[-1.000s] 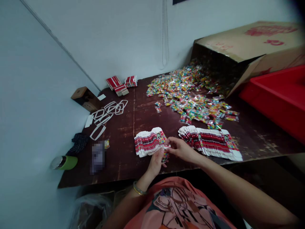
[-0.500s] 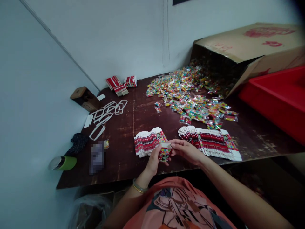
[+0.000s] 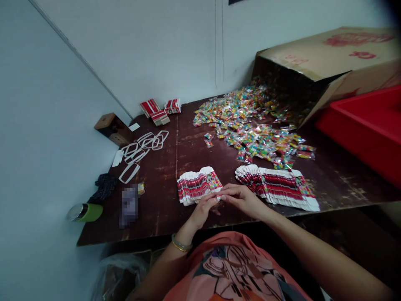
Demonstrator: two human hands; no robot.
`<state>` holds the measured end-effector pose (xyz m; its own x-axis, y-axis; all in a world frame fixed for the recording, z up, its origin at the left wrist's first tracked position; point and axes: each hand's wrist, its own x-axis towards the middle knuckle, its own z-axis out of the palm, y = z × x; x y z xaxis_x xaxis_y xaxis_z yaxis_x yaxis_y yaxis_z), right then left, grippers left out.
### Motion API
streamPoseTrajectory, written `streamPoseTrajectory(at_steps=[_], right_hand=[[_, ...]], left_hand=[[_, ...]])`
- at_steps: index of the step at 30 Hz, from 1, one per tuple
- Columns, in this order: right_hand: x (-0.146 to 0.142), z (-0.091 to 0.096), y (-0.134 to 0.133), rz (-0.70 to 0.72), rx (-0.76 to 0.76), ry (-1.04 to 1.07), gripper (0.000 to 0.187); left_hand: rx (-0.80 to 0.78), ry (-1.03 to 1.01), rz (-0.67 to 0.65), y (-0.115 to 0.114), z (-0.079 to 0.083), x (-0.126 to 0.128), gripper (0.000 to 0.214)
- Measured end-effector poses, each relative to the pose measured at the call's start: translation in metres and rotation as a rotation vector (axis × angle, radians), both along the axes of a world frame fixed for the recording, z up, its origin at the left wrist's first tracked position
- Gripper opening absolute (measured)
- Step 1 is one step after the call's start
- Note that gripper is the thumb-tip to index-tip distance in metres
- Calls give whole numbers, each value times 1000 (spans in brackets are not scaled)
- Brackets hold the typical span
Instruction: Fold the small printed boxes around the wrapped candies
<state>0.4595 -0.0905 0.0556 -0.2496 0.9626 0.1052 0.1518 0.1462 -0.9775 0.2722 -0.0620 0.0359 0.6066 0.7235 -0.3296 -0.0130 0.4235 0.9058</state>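
Note:
My left hand (image 3: 203, 209) and my right hand (image 3: 243, 200) meet over the table's front part, fingers closed around a small candy box (image 3: 219, 198). Only a bit of white and red card shows between the fingertips; most of the box is hidden. Just behind my left hand lies a fanned row of flat red and white candy boxes (image 3: 194, 186). A longer fanned row of flat boxes (image 3: 282, 186) is beside my right hand, to its right.
Many small clear candy packets (image 3: 241, 108) spill from a tipped cardboard carton (image 3: 313, 54). A red bin (image 3: 360, 129) stands at the right. Left are white paper frames (image 3: 138, 154), stacked red cartons (image 3: 155, 110), a brown wooden box (image 3: 112, 127) and a green-and-silver flask (image 3: 90, 212).
The small box was tilted with its printed front and white open top showing; now it is turned and mostly covered by my hands. My fingers have come closer together over it.

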Motion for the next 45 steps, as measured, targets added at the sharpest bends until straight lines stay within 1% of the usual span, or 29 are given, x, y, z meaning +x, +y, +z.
streamPoseTrajectory(at_steps=[3, 5, 7, 9, 10, 12, 14, 15, 17, 18, 19, 20, 21, 22, 23, 24, 25, 26, 27, 28, 30, 32, 34, 35, 37, 40, 41, 42, 45], right_hand=[[3, -2, -4, -1, 89, -79, 29], [0, -7, -9, -16, 187, -164, 32], [-5, -15, -15, -60, 245, -221, 35], [-6, -18, -23, -95, 222, -214, 36], [-1, -18, -28, -103, 184, -198, 34], [26, -10, -45, -162, 85, -200, 32], [74, 2, -71, -280, 6, -284, 30], [101, 8, -86, -328, -12, -353, 30], [151, 20, -113, -348, -6, -532, 29], [166, 25, -121, -370, -21, -625, 26], [172, 28, -124, -398, -5, -675, 26], [168, 29, -120, -410, 7, -695, 25], [154, 28, -110, -399, 20, -686, 25], [132, 24, -93, -356, 32, -654, 26], [105, 17, -71, -278, 64, -626, 26], [76, 8, -47, -156, 94, -621, 28], [48, -2, -21, -101, 166, -641, 29], [23, -13, 4, -59, 232, -708, 34], [3, -24, 27, 17, 288, -802, 41], [-11, -34, 47, 84, 332, -890, 45], [-23, -49, 73, 196, 388, -1010, 43], [-19, -57, 83, 261, 413, -1039, 31], [-9, -60, 82, 288, 419, -1030, 23], [-5, -60, 80, 294, 418, -1028, 23], [1, -60, 74, 260, 413, -1019, 29], [-3, -58, 71, 169, 387, -1051, 56], [-6, -58, 72, 156, 371, -1081, 60], [-10, -57, 74, 156, 354, -1113, 57], [-18, -57, 83, 170, 327, -1164, 29]], left_hand=[[-103, -102, -84, -2, 4, -6, 48], [-170, -98, -101, -4, 6, -9, 50], [-216, -80, -108, -7, 8, -7, 49], [-229, -77, -136, -11, 8, 0, 49], [-225, -83, -158, -12, 8, 5, 49], [-169, -77, -212, -13, 7, 12, 51], [-38, -6, -212, -8, 4, 14, 51], [32, 52, -181, -4, 3, 11, 50], [113, 160, -91, 7, -2, 0, 46], [120, 199, -49, 13, -5, -6, 45], [117, 225, -14, 18, -8, -13, 44], [111, 240, 16, 22, -11, -19, 43], [106, 247, 37, 24, -13, -24, 41], [102, 249, 47, 25, -15, -28, 39], [94, 251, 41, 25, -16, -30, 38], [83, 253, 18, 24, -18, -31, 37], [70, 258, -21, 21, -19, -31, 37], [57, 267, -66, 18, -20, -31, 38], [46, 279, -109, 15, -20, -31, 38], [35, 291, -140, 12, -21, -32, 38], [2, 302, -160, 6, -23, -34, 39], [-60, 269, -139, 2, -26, -37, 42], [-144, 189, -106, 0, -28, -37, 47], [-184, 148, -91, -1, -29, -37, 50], [-238, 97, -67, 0, -31, -34, 54], [-258, 102, -80, 4, -33, -28, 53], [-254, 110, -93, 5, -33, -27, 52], [-249, 119, -104, 6, -33, -26, 50], [-225, 136, -117, 7, -30, -28, 46]])
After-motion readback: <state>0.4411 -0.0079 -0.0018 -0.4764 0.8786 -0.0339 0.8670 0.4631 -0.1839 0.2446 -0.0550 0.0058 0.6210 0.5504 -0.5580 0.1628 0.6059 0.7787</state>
